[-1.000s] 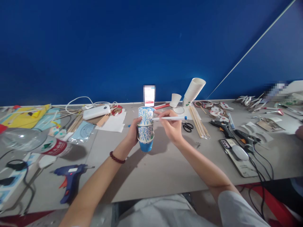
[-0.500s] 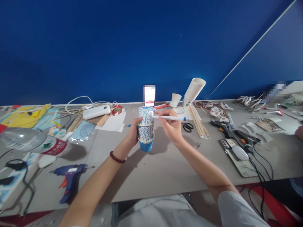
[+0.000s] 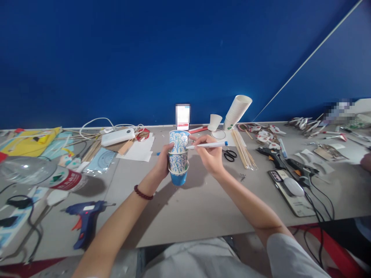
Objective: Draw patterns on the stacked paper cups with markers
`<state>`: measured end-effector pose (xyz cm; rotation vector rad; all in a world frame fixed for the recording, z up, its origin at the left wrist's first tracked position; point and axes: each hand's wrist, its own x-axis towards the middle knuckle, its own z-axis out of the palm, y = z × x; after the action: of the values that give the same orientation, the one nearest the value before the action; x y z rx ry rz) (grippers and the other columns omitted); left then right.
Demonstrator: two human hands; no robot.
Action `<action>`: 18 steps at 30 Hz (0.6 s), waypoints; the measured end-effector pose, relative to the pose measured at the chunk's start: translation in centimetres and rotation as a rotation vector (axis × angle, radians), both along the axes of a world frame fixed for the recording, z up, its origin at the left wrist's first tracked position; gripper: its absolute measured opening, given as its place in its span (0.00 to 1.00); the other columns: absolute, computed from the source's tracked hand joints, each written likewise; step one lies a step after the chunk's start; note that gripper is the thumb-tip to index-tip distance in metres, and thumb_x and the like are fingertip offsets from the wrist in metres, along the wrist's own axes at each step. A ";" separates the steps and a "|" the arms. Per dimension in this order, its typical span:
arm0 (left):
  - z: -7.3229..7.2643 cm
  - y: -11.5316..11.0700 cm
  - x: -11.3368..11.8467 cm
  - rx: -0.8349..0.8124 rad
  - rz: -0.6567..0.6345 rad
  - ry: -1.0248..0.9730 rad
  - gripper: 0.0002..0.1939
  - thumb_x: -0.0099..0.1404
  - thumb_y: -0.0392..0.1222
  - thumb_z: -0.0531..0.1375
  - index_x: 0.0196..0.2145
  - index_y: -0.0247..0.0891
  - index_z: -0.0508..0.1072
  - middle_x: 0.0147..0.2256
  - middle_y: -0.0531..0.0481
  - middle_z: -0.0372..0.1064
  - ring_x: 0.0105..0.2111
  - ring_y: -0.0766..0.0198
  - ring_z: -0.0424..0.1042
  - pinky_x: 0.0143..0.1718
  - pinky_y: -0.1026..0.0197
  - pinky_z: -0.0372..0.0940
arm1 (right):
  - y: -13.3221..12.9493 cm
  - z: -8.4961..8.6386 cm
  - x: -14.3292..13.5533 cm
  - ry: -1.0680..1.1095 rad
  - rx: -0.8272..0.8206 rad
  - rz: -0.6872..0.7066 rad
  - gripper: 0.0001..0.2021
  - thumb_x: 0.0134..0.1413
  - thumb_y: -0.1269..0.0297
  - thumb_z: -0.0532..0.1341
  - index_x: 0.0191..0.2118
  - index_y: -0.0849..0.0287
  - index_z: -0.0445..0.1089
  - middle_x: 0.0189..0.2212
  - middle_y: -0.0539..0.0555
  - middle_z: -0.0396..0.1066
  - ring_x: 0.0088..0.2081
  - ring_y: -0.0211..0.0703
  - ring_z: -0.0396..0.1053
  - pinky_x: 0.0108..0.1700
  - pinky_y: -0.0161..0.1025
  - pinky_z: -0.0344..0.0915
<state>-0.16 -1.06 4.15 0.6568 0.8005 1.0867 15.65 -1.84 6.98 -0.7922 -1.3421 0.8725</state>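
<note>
A stack of paper cups (image 3: 178, 164) with blue scale-like patterns and a solid blue lower part stands upright in the middle. My left hand (image 3: 164, 162) is wrapped round its left side, fingers mostly behind it. In my right hand (image 3: 211, 156) a white marker (image 3: 210, 145) with a blue end is pinched, lying nearly level. Its tip points left at the right side of the upper cup; whether it touches I cannot tell. Behind the cups a lit phone (image 3: 182, 117) leans on the blue wall.
Left are a plastic bottle (image 3: 43, 173), a blue glue gun (image 3: 85, 220) and a power strip (image 3: 20, 220). To the right lie scissors (image 3: 230, 155), wooden sticks (image 3: 244, 152), a phone (image 3: 290, 195) and black glue guns (image 3: 272, 156). White cups (image 3: 237, 112) stand stacked behind. Another person's hand (image 3: 366, 162) shows far right.
The marker's tip has shifted slightly down on the upper cup, and the marker has tilted a little. My left hand and the cups have barely moved.
</note>
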 end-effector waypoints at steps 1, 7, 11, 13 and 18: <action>0.0 0.0 0.0 0.001 -0.002 -0.001 0.23 0.54 0.56 0.58 0.32 0.31 0.77 0.26 0.42 0.76 0.24 0.56 0.74 0.29 0.56 0.70 | 0.0 0.0 0.0 0.001 0.001 0.000 0.06 0.47 0.75 0.59 0.27 0.55 0.68 0.26 0.47 0.70 0.45 0.50 0.77 0.48 0.48 0.71; 0.1 0.0 0.0 -0.010 -0.006 -0.008 0.22 0.54 0.56 0.59 0.32 0.32 0.78 0.27 0.42 0.77 0.25 0.56 0.75 0.29 0.56 0.70 | 0.0 -0.1 0.0 0.021 0.026 -0.005 0.03 0.52 0.70 0.60 0.31 0.54 0.68 0.28 0.48 0.70 0.44 0.48 0.77 0.43 0.45 0.72; 0.2 0.0 0.1 -0.035 0.006 -0.007 0.23 0.53 0.56 0.59 0.32 0.32 0.78 0.28 0.42 0.77 0.26 0.56 0.75 0.30 0.56 0.70 | 0.2 -0.1 -0.1 0.040 0.036 -0.015 0.02 0.54 0.67 0.61 0.32 0.54 0.67 0.28 0.48 0.69 0.42 0.47 0.77 0.42 0.44 0.72; 0.2 0.0 0.1 -0.039 0.003 -0.006 0.23 0.53 0.56 0.59 0.32 0.32 0.78 0.28 0.42 0.77 0.26 0.56 0.75 0.30 0.56 0.71 | 0.2 -0.2 -0.1 0.038 0.039 -0.019 0.02 0.55 0.66 0.61 0.32 0.54 0.66 0.28 0.48 0.69 0.42 0.47 0.78 0.41 0.44 0.72; 0.1 -0.1 0.1 -0.031 -0.006 -0.012 0.23 0.53 0.56 0.59 0.32 0.32 0.78 0.28 0.42 0.77 0.26 0.56 0.75 0.30 0.55 0.70 | 0.2 -0.2 -0.1 0.010 0.049 -0.031 0.02 0.54 0.66 0.61 0.32 0.54 0.67 0.28 0.48 0.70 0.42 0.47 0.77 0.40 0.44 0.73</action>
<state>-0.09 -1.11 4.29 0.6261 0.8027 1.0699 15.59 -1.62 6.75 -0.7684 -1.3344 0.8148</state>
